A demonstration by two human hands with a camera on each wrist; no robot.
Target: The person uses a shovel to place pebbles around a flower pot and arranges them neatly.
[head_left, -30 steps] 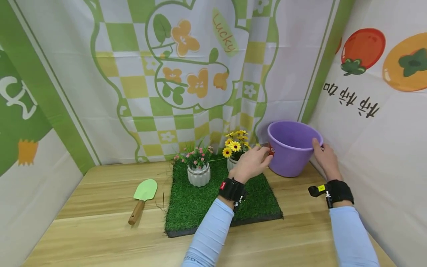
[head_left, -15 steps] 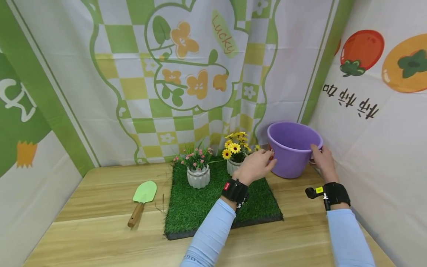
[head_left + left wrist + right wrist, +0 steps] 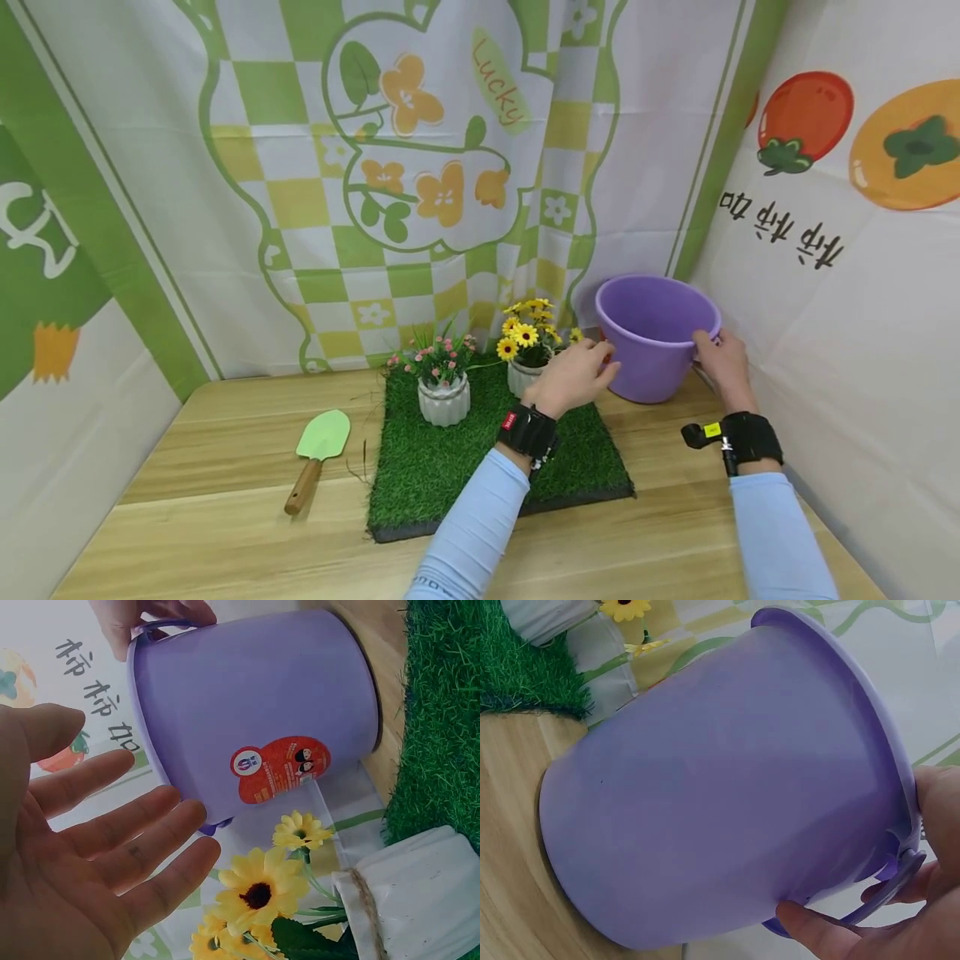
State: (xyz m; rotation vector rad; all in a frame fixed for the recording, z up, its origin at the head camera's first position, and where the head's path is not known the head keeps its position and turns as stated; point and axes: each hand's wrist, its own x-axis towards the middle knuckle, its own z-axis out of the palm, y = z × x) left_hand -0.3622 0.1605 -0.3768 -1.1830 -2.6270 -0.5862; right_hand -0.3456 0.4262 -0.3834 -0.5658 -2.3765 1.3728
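Observation:
A purple plastic bucket stands upright at the table's back right; a red sticker shows on its side in the left wrist view. My right hand grips it by the rim and its purple handle, the thumb on the rim and a fingertip against the wall. My left hand is held beside the bucket with fingers spread and nothing in the palm. Just by it, yellow flowers rise from a white pot on the green turf mat.
A second white pot with pink flowers stands on the mat's left part. Further left, a trowel with a green blade and wooden handle lies on the wooden table. Printed curtains close in the back and both sides.
The left hand has drawn back slightly from the bucket's side. The right hand keeps its place at the rim, shifting a little left. The view has tilted slightly; the pots and trowel stay put.

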